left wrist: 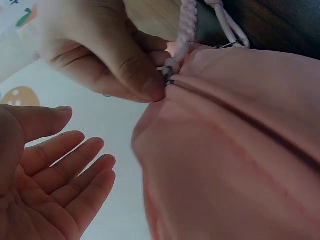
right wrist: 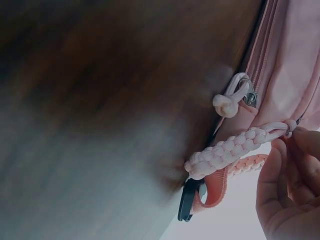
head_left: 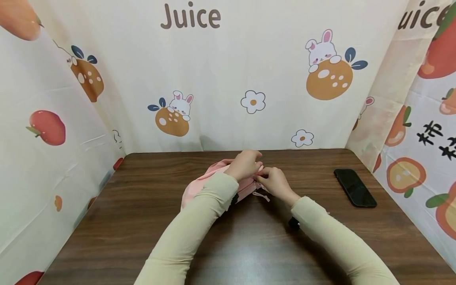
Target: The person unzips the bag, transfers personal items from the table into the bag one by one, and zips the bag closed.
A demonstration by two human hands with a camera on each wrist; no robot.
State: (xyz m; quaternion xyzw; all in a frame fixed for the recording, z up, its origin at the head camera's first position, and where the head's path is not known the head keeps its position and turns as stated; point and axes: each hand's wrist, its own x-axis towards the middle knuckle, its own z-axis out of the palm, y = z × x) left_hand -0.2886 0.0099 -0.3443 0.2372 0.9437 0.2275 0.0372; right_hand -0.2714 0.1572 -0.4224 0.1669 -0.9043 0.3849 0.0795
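Note:
A pink fabric bag (head_left: 199, 185) lies on the table, with a zipper (left wrist: 240, 112) along its side. My right hand (head_left: 276, 183) pinches the zipper's pull end at the bag's right corner. A braided light-pink cord (right wrist: 227, 152) hangs from that pull, beside the fingers of this hand. My left hand (head_left: 245, 164) is over the bag in the head view; in the left wrist view its fingers (left wrist: 55, 170) are extended and apart from the fabric. A second, looped cord pull (right wrist: 232, 97) hangs from another zipper. A black buckle (right wrist: 187, 200) sits by a pink strap loop (right wrist: 216, 190).
A black phone (head_left: 355, 188) lies at the right of the brown wooden table (head_left: 142, 221). Printed curtains (head_left: 228, 71) enclose the back and both sides. A small black object (head_left: 293, 223) shows beside the right sleeve.

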